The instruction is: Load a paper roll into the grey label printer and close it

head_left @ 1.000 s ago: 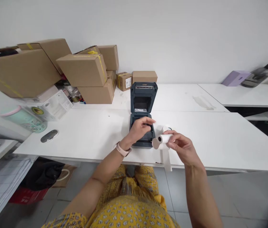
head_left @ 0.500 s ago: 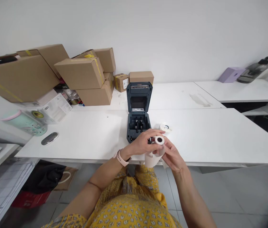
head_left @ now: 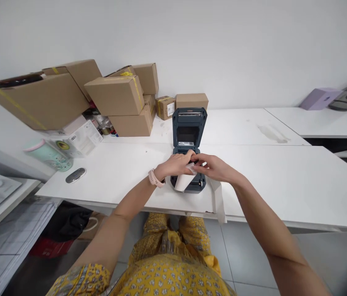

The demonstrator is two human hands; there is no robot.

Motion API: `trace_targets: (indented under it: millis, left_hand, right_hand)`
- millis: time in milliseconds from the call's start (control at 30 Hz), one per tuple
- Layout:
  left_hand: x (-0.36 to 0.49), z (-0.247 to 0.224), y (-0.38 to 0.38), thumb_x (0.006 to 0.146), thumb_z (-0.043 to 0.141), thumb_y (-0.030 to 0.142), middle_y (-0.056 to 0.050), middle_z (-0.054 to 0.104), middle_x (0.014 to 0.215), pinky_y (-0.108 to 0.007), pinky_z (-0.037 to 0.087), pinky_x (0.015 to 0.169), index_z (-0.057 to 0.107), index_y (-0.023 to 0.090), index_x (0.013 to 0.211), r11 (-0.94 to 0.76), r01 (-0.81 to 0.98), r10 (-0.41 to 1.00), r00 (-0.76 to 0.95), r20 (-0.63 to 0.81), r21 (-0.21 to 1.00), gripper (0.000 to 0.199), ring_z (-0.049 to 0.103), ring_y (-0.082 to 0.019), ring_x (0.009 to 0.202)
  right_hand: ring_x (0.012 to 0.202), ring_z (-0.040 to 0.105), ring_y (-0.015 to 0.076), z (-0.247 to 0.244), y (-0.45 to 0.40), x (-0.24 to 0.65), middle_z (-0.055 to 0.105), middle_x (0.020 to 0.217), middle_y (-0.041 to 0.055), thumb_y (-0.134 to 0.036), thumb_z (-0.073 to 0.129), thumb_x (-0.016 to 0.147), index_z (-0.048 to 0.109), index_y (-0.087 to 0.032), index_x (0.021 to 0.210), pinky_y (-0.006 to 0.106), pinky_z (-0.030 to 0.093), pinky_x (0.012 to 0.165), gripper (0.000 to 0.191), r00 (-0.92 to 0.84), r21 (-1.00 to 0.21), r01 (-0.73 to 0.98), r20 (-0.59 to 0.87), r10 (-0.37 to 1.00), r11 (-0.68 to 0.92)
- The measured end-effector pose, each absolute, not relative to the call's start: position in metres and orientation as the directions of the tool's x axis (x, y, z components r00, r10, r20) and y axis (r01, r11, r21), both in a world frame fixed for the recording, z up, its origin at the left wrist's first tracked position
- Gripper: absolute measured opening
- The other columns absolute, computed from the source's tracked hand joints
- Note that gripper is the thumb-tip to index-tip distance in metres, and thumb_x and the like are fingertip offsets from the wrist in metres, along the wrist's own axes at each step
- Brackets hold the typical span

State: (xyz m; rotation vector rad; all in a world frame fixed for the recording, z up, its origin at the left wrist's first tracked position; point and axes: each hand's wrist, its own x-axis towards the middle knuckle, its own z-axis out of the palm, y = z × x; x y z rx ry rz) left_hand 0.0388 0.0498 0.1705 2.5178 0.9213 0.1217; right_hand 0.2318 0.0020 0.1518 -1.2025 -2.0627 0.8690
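Observation:
A dark blue printer (head_left: 189, 127) stands on the white table with its lid raised. Over its lower bay, my left hand (head_left: 178, 164) is closed on a white paper roll, whose loose sheet (head_left: 184, 181) hangs over the printer's front left. From the right, my right hand (head_left: 212, 166) has its fingers bent over the bay, meeting the left fingertips; what they grip, if anything, is hidden. A white paper strip (head_left: 219, 201) lies under my right wrist and droops over the table's front edge. My hands cover most of the bay.
Cardboard boxes (head_left: 114, 96) are stacked at the back left, with a smaller box (head_left: 191, 100) behind the printer. A mint tumbler (head_left: 51, 155) and a dark oval object (head_left: 75, 175) are on the left. A purple box (head_left: 321, 98) stands at the far right.
Both hands have moved forward with the paper roll, from the table's front edge to over the printer's bay. The white strip now shows at the edge. The view has shifted slightly left.

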Motion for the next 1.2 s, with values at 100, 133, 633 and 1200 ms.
trace_targets:
  millis: [100,133,633,1200]
  left_hand:
    - [0.04,0.158,0.071,0.075,0.074,0.037,-0.007,0.067,0.098,-0.032,0.044,0.082,0.045,0.022,0.115,-0.672,0.621,0.652,0.754,-0.076,0.403,0.051,0.065,-0.032,0.1]
    - [0.041,0.153,0.076,0.075,0.075,0.038,-0.008,0.067,0.098,-0.032,0.044,0.082,0.045,0.022,0.115,-0.67,0.625,0.655,0.751,-0.077,0.4,0.053,0.065,-0.032,0.1]
    - [0.012,0.135,0.037,0.092,0.047,0.057,-0.006,0.07,0.094,-0.034,0.043,0.089,0.068,0.021,0.081,-0.458,0.718,0.879,0.453,0.147,0.524,0.043,0.06,-0.025,0.099]
    - [0.013,0.095,0.036,0.09,0.052,0.03,-0.006,0.068,0.101,-0.033,0.048,0.087,0.062,0.02,0.1,-0.33,0.534,0.944,0.161,0.289,0.779,0.017,0.062,-0.02,0.096]
  right_hand:
    - [0.074,0.062,0.0174,0.139,0.036,0.227,0.071,0.094,0.0035,-0.041,0.07,0.077,0.065,-0.023,0.102,0.03,0.049,0.067,0.03,-0.485,-0.82,0.457,0.095,0.87,0.344]
    - [0.072,0.061,0.0165,0.134,0.046,0.227,0.07,0.091,0.0029,-0.042,0.072,0.075,0.065,-0.022,0.099,0.029,0.048,0.065,0.033,-0.509,-0.852,0.42,0.063,0.858,0.312]
    - [0.066,0.055,0.0151,0.105,0.073,0.226,0.068,0.078,0.0005,-0.04,0.063,0.08,0.066,-0.02,0.103,0.028,0.043,0.064,0.03,-0.53,-0.832,0.431,0.081,0.844,0.35]
    - [0.109,0.062,0.0248,0.11,0.062,0.252,0.068,0.122,0.0061,-0.05,0.064,0.084,0.062,-0.026,0.123,0.041,0.047,0.096,0.046,-0.373,-0.952,0.223,0.116,0.92,0.211]
